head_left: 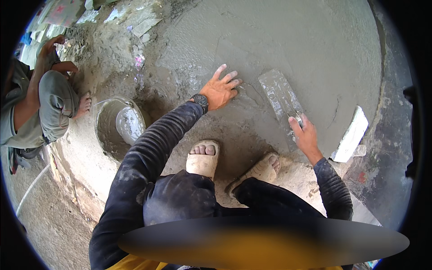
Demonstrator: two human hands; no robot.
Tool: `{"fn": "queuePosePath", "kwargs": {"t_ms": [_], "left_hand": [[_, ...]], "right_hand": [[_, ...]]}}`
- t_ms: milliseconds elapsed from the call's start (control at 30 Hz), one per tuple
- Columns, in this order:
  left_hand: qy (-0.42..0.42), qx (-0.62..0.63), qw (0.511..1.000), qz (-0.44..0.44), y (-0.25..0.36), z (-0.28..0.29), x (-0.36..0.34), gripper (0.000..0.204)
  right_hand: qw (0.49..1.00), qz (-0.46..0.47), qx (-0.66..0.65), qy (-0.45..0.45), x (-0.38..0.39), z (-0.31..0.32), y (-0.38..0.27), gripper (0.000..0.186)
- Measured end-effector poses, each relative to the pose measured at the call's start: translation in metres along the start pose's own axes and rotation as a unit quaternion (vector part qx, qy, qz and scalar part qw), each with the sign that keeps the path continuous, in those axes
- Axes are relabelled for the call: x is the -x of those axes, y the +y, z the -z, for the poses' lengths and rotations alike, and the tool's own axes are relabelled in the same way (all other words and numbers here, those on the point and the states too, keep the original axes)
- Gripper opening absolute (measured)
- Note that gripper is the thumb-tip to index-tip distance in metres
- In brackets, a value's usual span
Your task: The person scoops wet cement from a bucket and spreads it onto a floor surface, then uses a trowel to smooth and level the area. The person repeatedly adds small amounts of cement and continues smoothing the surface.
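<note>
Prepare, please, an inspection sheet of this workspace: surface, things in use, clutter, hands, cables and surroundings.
Surface: wet-looking grey cement, mostly smooth.
Things in use: flat trowel on the cement; grey-smeared bucket at left.
Clutter: pink scrap, upper left; white block, right.
Hands: right hand grips the trowel by its handle; left hand is spread open, on or just above the cement.
Cables: one pale line, lower left; cable or hose unclear.
Surroundings: another person at left, knee bent.
</note>
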State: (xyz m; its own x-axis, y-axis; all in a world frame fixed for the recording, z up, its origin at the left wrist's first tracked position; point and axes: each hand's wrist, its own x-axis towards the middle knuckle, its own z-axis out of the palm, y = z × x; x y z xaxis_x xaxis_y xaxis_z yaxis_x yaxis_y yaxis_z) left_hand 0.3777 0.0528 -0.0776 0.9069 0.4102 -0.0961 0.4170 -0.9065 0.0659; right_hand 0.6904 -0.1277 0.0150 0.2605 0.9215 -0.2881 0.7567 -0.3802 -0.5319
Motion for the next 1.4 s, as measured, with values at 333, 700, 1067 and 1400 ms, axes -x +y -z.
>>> {"fn": "queuePosePath", "kwargs": {"t_ms": [333,700,1067,1400], "left_hand": [[-0.015,0.020,1.000,0.002,-0.006,0.003,-0.022,0.026],[0.034,0.113,0.989,0.084,-0.018,0.031,0.069,0.047],[-0.145,-0.092,0.976,0.132,-0.061,0.020,0.105,0.072],[-0.254,-0.149,0.953,0.064,-0.062,0.016,0.135,0.071]], "right_hand": [[0.999,-0.012,0.002,-0.037,0.000,-0.004,-0.001,0.062],[0.961,-0.160,-0.177,-0.138,-0.034,-0.048,0.002,0.081],[0.943,0.169,0.198,-0.205,-0.012,-0.132,-0.064,0.053],[0.942,0.202,0.247,-0.104,-0.010,-0.050,0.014,0.046]]}}
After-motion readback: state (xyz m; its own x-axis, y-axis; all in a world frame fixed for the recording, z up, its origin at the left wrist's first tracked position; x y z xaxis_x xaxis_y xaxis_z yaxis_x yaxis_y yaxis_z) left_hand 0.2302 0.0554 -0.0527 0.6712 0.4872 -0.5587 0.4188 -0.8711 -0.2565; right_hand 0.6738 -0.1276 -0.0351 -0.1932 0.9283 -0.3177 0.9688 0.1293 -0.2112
